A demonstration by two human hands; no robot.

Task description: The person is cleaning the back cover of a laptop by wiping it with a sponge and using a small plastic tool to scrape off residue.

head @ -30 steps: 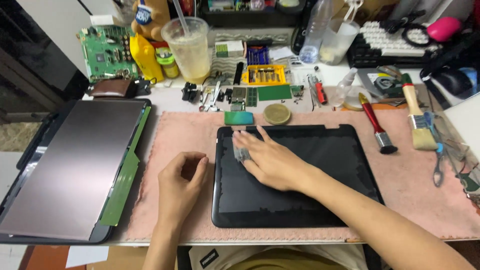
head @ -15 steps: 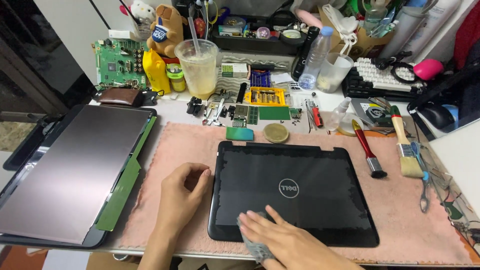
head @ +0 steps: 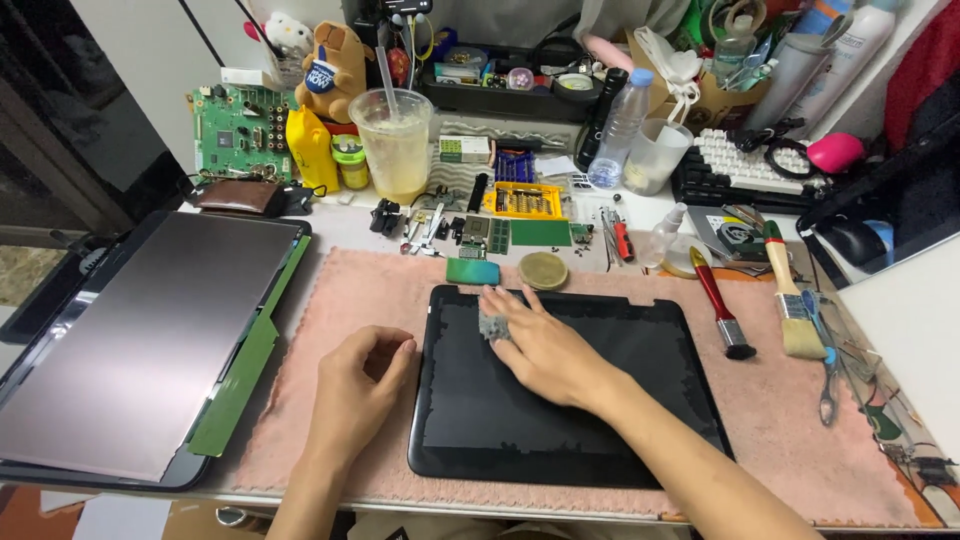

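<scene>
Two hands are working: the right hand is pressing a grey pad under flattened fingers onto the black laptop lid, wiping it, while the left hand, fingers curled, is steadying its edge.

A white desk stands against a plain pale wall, lit evenly from above. A pink mat covers its front. Dark furniture fills the left side, above a patch of patterned floor.
</scene>
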